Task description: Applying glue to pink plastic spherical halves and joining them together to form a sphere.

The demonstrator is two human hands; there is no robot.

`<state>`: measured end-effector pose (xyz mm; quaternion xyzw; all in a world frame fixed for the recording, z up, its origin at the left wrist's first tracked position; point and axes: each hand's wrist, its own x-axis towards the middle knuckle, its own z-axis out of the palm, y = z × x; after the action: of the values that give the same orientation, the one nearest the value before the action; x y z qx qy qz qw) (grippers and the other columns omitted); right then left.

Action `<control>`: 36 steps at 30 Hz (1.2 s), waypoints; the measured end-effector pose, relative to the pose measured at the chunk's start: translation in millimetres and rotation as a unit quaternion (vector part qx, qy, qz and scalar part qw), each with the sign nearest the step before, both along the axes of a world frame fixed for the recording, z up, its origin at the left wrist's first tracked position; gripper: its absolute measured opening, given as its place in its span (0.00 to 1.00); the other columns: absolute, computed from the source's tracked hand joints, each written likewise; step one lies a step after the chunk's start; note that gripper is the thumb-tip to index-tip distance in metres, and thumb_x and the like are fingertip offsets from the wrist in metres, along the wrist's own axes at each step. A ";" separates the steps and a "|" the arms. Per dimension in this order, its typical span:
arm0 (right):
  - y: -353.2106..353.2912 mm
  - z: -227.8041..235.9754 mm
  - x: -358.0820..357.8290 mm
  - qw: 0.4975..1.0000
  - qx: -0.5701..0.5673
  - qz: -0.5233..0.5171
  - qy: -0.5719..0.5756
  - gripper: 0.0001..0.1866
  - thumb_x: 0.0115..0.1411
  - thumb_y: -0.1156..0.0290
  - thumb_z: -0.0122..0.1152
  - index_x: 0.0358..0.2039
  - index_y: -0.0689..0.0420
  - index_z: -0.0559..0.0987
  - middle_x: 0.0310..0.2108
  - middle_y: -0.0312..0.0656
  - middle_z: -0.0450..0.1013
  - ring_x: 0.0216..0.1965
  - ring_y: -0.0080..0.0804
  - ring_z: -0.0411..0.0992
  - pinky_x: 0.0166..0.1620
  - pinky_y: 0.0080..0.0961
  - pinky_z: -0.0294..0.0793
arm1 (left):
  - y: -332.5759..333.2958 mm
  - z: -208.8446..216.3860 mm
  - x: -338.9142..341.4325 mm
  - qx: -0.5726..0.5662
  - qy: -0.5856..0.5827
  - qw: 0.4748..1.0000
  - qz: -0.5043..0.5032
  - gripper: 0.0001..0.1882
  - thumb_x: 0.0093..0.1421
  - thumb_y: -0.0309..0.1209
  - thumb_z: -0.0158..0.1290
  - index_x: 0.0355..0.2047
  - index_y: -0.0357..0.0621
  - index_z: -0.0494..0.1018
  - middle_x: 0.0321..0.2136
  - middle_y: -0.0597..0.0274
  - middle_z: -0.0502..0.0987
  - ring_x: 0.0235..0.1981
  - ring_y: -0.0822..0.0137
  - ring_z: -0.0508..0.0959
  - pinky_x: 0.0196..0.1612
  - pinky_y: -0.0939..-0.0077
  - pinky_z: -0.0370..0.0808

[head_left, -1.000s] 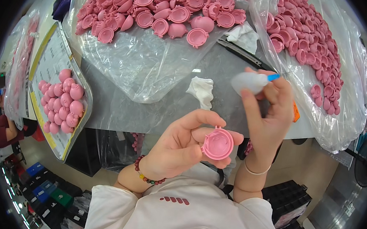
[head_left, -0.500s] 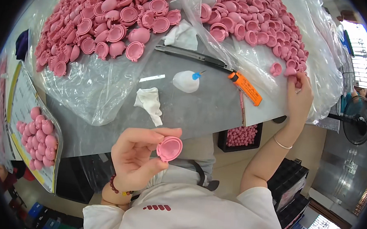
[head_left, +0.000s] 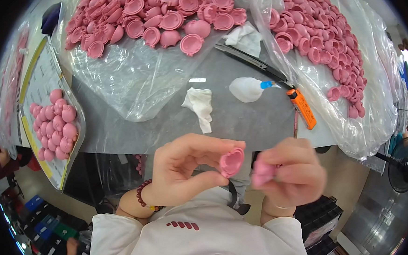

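Note:
Pinched between the thumb and forefinger of my left hand [head_left: 183, 168] is a round pink plastic half-shell [head_left: 231, 163], its hollow side turned toward my right hand. My right hand [head_left: 294, 173], smeared by motion, holds a second pink plastic piece [head_left: 264, 172] close beside it, with a small gap between the two. That second piece is too blurred for its exact shape to show. Beyond my hands, a heap of larger pink half-shells [head_left: 171, 20] lies on clear plastic at the left, and a heap of smaller pink pieces [head_left: 328, 39] on plastic at the right.
On the grey table [head_left: 156, 141] lie a crumpled white cloth [head_left: 198, 106], a white squeeze bottle [head_left: 245, 89] with a blue tip, and an orange-handled cutter [head_left: 302, 108]. Several closed pink balls [head_left: 56, 130] rest on a board at the left. A fan [head_left: 401, 163] stands at the right.
My right hand has come from the right-hand heap to beside my left hand, bringing a pink piece. My left hand has turned the half-shell toward it. The view has shifted.

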<state>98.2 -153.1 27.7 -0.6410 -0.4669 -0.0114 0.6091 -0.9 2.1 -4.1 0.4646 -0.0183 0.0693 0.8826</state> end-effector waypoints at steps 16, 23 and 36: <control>2.1 -20.9 -19.2 0.994 -0.048 -0.061 -0.078 0.08 0.38 0.77 0.64 0.20 0.57 0.74 0.26 0.41 0.69 0.24 0.31 0.69 0.25 0.22 0.69 | -0.4 2.3 4.6 0.143 -0.009 0.989 0.038 0.26 0.40 0.20 0.61 0.41 0.31 0.67 0.40 0.42 0.70 0.39 0.64 0.73 0.42 0.73 0.70; -2.8 -22.2 -9.0 0.987 -0.022 -0.112 -0.110 0.05 0.46 0.76 0.56 0.21 0.61 0.69 0.25 0.45 0.67 0.22 0.33 0.68 0.22 0.23 0.69 | 4.0 -2.6 5.2 0.138 -0.015 0.989 0.055 0.32 0.33 0.26 0.66 0.41 0.32 0.67 0.37 0.45 0.72 0.35 0.68 0.74 0.38 0.78 0.69; 41.3 -20.6 30.6 0.957 -0.182 -0.223 0.016 0.18 0.41 0.80 0.59 0.36 0.64 0.72 0.33 0.39 0.70 0.31 0.24 0.67 0.33 0.16 0.66 | 9.2 -5.8 3.9 -0.076 0.007 0.996 -0.043 0.23 0.35 0.29 0.65 0.33 0.37 0.70 0.32 0.52 0.73 0.36 0.66 0.73 0.39 0.75 0.69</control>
<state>128.8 -111.8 7.1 -0.8290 -0.2959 -0.0518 0.4717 3.1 11.3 -9.9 0.3956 -0.0270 0.0296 0.9176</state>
